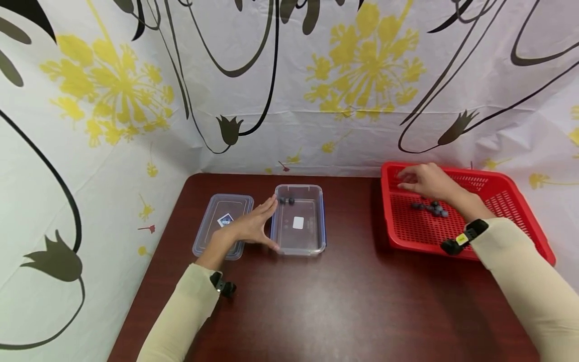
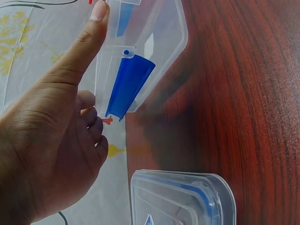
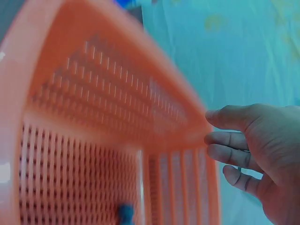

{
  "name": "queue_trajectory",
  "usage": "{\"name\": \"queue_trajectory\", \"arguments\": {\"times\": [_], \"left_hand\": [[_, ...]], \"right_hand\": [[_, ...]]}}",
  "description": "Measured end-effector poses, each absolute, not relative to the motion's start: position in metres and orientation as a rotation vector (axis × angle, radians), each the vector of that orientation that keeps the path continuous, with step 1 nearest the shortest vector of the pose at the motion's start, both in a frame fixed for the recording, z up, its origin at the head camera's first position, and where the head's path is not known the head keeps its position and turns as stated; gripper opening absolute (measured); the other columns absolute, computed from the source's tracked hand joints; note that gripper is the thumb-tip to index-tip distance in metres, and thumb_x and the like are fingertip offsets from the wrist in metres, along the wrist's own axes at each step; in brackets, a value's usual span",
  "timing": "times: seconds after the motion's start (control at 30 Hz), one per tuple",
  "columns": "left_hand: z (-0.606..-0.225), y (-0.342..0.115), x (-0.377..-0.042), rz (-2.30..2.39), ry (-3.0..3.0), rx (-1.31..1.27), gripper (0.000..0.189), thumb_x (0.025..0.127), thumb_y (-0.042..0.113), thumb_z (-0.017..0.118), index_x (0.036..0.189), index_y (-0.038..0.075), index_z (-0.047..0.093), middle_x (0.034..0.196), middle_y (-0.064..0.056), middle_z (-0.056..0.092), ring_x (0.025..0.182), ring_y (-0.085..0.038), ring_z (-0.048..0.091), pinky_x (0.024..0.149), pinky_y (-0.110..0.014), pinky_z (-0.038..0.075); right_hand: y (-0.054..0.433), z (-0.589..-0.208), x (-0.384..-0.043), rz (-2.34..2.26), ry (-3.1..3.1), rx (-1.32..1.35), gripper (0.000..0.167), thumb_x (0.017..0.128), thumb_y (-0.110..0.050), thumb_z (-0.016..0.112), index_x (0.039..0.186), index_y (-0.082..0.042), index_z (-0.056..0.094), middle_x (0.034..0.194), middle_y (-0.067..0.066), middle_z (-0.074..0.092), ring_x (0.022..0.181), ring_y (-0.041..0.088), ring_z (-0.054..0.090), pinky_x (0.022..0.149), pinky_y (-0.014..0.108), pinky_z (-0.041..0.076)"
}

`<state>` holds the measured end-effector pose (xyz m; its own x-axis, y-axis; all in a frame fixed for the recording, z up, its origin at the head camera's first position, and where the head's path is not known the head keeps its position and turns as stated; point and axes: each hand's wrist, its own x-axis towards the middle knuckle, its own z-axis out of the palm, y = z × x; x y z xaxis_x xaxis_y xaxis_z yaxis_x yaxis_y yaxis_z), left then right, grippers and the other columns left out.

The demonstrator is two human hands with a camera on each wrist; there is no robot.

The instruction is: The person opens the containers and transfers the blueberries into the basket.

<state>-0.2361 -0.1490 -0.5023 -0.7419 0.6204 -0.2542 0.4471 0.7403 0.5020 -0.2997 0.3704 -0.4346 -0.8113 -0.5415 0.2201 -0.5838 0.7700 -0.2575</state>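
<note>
My left hand (image 1: 246, 226) is at the left side of a clear plastic container (image 1: 309, 246), thumb and fingers spread along its wall. In the left wrist view, a blue locking flap (image 2: 129, 86) hangs from that wall, beside the thumb (image 2: 86, 40). Inside the container, small dark berries (image 1: 291, 201) like blueberries lie near the far left corner. Over the far left part of a red perforated basket (image 1: 391, 221), my right hand (image 1: 429, 181) hovers with loosely bent fingers and nothing visible between them. Several more dark berries (image 1: 436, 208) lie on the basket floor, below that hand.
A clear lid (image 1: 210, 218) with a blue label lies left of the container, partly behind the left hand. Dark reddish-brown table (image 1: 325, 301) extends in front and between container and basket. A flower-patterned white sheet (image 1: 298, 90) stands behind the table and along its left.
</note>
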Motion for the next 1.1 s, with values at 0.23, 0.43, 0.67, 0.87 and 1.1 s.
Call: {"name": "queue_trajectory", "arguments": {"times": [0.23, 0.43, 0.67, 0.87, 1.1], "left_hand": [[-0.503, -0.151, -0.236, 0.59, 2.538, 0.844, 0.138, 0.079, 0.057, 0.09, 0.169, 0.002, 0.001, 0.178, -0.014, -0.01, 0.164, -0.034, -0.001, 0.127, -0.059, 0.021], [-0.504, -0.15, -0.238, 0.579, 2.542, 0.863, 0.138, 0.079, 0.056, 0.091, 0.168, 0.0, 0.002, 0.177, -0.015, -0.01, 0.163, -0.036, 0.0, 0.128, -0.057, 0.017], [-0.507, -0.15, -0.238, 0.583, 2.537, 0.848, 0.14, 0.078, 0.057, 0.091, 0.169, 0.001, 0.001, 0.177, -0.013, -0.012, 0.164, -0.034, -0.002, 0.129, -0.055, 0.013], [-0.509, -0.149, -0.236, 0.605, 2.527, 0.851, 0.139, 0.078, 0.056, 0.091, 0.169, 0.001, 0.001, 0.177, -0.014, -0.011, 0.163, -0.037, 0.0, 0.129, -0.056, 0.012], [-0.507, -0.149, -0.237, 0.619, 2.53, 0.847, 0.138, 0.078, 0.053, 0.092, 0.169, 0.002, 0.001, 0.177, -0.014, -0.011, 0.163, -0.038, -0.001, 0.129, -0.057, 0.012]], "right_hand": [[0.304, -0.428, -0.299, 0.61, -2.78, 1.015, 0.017, 0.089, -0.01, 0.085, 0.103, -0.003, 0.08, 0.087, 0.005, 0.08, 0.07, 0.016, 0.071, 0.063, 0.036, 0.056], [0.251, -0.438, -0.305, 0.723, -2.779, 1.075, 0.016, 0.09, -0.011, 0.085, 0.104, -0.004, 0.081, 0.088, 0.004, 0.08, 0.076, 0.015, 0.072, 0.067, 0.035, 0.057], [0.194, -0.451, -0.307, 0.84, -2.779, 1.119, 0.019, 0.089, -0.011, 0.086, 0.105, -0.003, 0.081, 0.089, 0.006, 0.079, 0.08, 0.02, 0.074, 0.076, 0.044, 0.061], [0.153, -0.464, -0.306, 0.917, -2.809, 1.127, 0.018, 0.089, -0.013, 0.087, 0.103, -0.003, 0.082, 0.087, 0.004, 0.08, 0.08, 0.016, 0.075, 0.075, 0.037, 0.062], [0.117, -0.482, -0.307, 0.886, -2.864, 1.111, 0.027, 0.092, -0.014, 0.084, 0.11, 0.004, 0.079, 0.094, 0.011, 0.08, 0.085, 0.021, 0.077, 0.077, 0.037, 0.062]]}}
